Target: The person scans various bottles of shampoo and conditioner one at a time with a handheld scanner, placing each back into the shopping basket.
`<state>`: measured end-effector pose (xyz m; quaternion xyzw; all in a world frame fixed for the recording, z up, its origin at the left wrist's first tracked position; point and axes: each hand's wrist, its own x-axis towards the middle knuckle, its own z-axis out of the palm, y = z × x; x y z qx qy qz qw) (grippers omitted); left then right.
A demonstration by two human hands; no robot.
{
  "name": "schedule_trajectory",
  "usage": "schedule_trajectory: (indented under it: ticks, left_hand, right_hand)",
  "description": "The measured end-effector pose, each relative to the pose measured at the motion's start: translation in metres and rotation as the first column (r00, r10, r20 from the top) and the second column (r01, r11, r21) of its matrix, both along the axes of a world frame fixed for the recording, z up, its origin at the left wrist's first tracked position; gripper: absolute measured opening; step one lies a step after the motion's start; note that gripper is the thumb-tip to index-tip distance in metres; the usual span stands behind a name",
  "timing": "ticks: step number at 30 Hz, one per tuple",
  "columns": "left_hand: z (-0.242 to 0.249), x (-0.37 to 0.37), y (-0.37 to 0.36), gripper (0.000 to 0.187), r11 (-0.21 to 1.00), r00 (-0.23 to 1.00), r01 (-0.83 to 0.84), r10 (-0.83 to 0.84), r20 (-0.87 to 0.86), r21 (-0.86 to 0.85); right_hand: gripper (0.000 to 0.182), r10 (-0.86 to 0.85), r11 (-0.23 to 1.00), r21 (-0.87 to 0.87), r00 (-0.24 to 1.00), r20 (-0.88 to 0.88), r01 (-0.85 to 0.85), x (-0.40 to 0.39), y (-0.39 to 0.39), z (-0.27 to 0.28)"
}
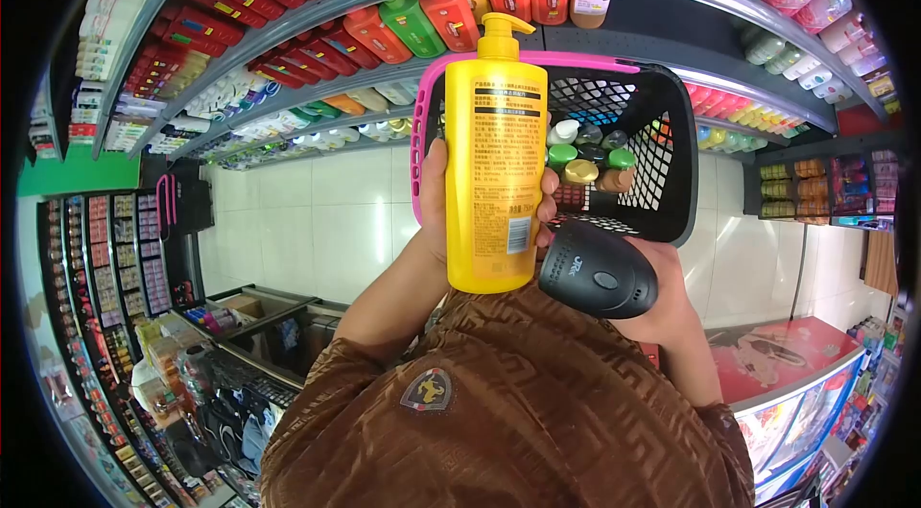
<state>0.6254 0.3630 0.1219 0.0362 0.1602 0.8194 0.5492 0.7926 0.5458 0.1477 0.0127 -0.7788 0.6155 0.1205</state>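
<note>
A large yellow pump bottle [496,172] stands upright in front of me, its printed back label and barcode facing me. My left hand [435,196] is wrapped round its left side, and fingertips show at its right edge. A black handheld scanner [600,273] is gripped by my right hand [657,283], close to the bottle's lower right side. Behind the bottle is a black basket [683,163] with a pink rim, holding several bottles with green, gold, white and brown caps [581,171].
Curved shelves [652,47] of bottles run across the top. Packed racks [106,268] stand at the left. Tiled floor [307,211] shows beyond the basket. At the lower left is a glass-topped case [278,340]; at the lower right, a red-topped freezer [787,354].
</note>
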Motion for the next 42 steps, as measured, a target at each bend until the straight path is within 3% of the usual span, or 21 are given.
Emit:
schedule_trajectory:
  ticks: [5,7,10,11,12,13,14,17,18,20,21,25,26,28,30,31,32,34,39,41,42]
  left_hand:
    - [-0.003,-0.001,0.004,0.115,1.0,0.999,0.014,-0.014,-0.04,-0.01]
    - [-0.005,-0.001,0.005,0.112,0.998,0.999,0.036,-0.037,0.025,0.051]
    - [-0.008,-0.002,0.009,0.104,1.0,1.0,-0.007,0.007,-0.012,-0.001]
    - [-0.012,-0.002,0.012,0.104,1.0,1.0,-0.001,0.001,-0.016,0.003]
    - [-0.018,-0.001,0.014,0.1,0.996,0.991,-0.046,0.035,-0.13,-0.082]
    - [-0.026,-0.002,0.017,0.096,0.982,0.967,-0.102,0.06,-0.246,-0.159]
    - [-0.026,-0.002,0.022,0.089,0.982,0.933,-0.134,0.079,-0.352,-0.134]
    - [-0.021,0.007,0.026,0.075,0.976,0.948,-0.206,0.179,-0.262,-0.076]
    - [-0.019,0.007,0.029,0.075,0.976,0.948,-0.201,0.173,-0.266,-0.08]
    - [-0.013,0.008,0.034,0.053,0.952,0.946,-0.252,0.204,-0.252,-0.176]
    - [-0.021,0.007,0.034,0.053,0.947,0.943,-0.275,0.232,-0.237,-0.167]
    - [-0.012,0.01,0.028,0.056,0.958,0.946,-0.243,0.2,-0.253,-0.153]
    - [-0.009,0.003,0.02,0.061,0.974,0.978,-0.171,0.148,-0.149,-0.152]
    - [-0.008,-0.008,0.008,0.066,0.986,0.995,-0.1,0.097,-0.035,-0.133]
    - [-0.008,-0.018,0.002,0.078,0.997,0.97,-0.049,0.033,-0.241,-0.061]
    - [-0.004,-0.02,0.001,0.087,0.982,0.91,-0.107,0.034,-0.413,-0.157]
    - [-0.004,-0.022,-0.001,0.087,0.982,0.913,-0.113,0.043,-0.405,-0.151]
    - [-0.003,-0.026,-0.007,0.089,0.95,0.823,-0.174,-0.004,-0.567,-0.259]
    - [0.0,-0.041,-0.014,0.079,0.913,0.812,-0.281,0.06,-0.58,-0.298]
    - [-0.001,-0.04,-0.014,0.08,0.903,0.816,-0.292,0.063,-0.574,-0.316]
    - [-0.002,-0.041,-0.015,0.08,0.89,0.818,-0.312,0.074,-0.571,-0.332]
  right_hand:
    - [0.04,0.008,0.998,0.063,0.999,0.053,-0.011,0.007,0.005,-0.006]
    - [0.041,-0.013,0.998,0.055,0.998,0.056,0.01,0.008,0.003,-0.004]
    - [0.035,-0.109,0.994,0.004,0.991,0.071,0.109,0.009,-0.002,-0.003]
    - [0.034,-0.212,0.972,-0.074,0.968,0.136,0.223,0.009,-0.004,-0.007]
    - [0.032,-0.304,0.931,-0.144,0.93,0.205,0.335,0.009,-0.006,-0.013]
    - [0.045,-0.267,0.89,-0.317,0.938,0.222,0.328,0.009,-0.005,-0.023]
    - [0.045,-0.272,0.89,-0.315,0.938,0.214,0.33,0.008,-0.005,-0.026]
    - [0.078,-0.175,0.793,-0.561,0.971,0.163,0.237,-0.003,-0.007,-0.04]
    - [0.078,-0.179,0.789,-0.566,0.971,0.161,0.239,-0.008,-0.009,-0.042]
    - [0.085,-0.259,0.857,-0.465,0.966,-0.018,0.221,-0.016,-0.014,-0.044]
    - [0.089,-0.28,0.852,-0.437,0.956,0.085,0.289,-0.017,-0.014,-0.04]
    - [0.08,-0.295,0.829,-0.438,0.938,0.184,0.347,-0.016,0.004,-0.048]
    - [0.08,-0.303,0.829,-0.432,0.934,0.187,0.355,-0.014,0.01,-0.049]
    - [0.071,-0.146,0.671,-0.684,0.955,0.258,0.287,-0.009,0.021,-0.048]
    - [0.069,-0.112,0.646,-0.706,0.951,0.288,0.29,-0.009,0.023,-0.049]
    - [0.07,-0.091,0.614,-0.745,0.961,0.261,0.261,-0.01,0.024,-0.048]
    - [0.072,-0.072,0.578,-0.783,0.97,0.232,0.23,-0.011,0.023,-0.048]
    - [0.071,-0.08,0.598,-0.769,0.972,0.223,0.226,-0.013,0.022,-0.05]
    - [0.066,-0.084,0.605,-0.762,0.971,0.225,0.229,-0.016,0.017,-0.046]
    - [0.088,-0.019,0.659,-0.715,0.956,0.292,0.232,-0.012,0.02,-0.057]
    - [0.088,-0.021,0.658,-0.715,0.955,0.295,0.235,-0.011,0.021,-0.058]
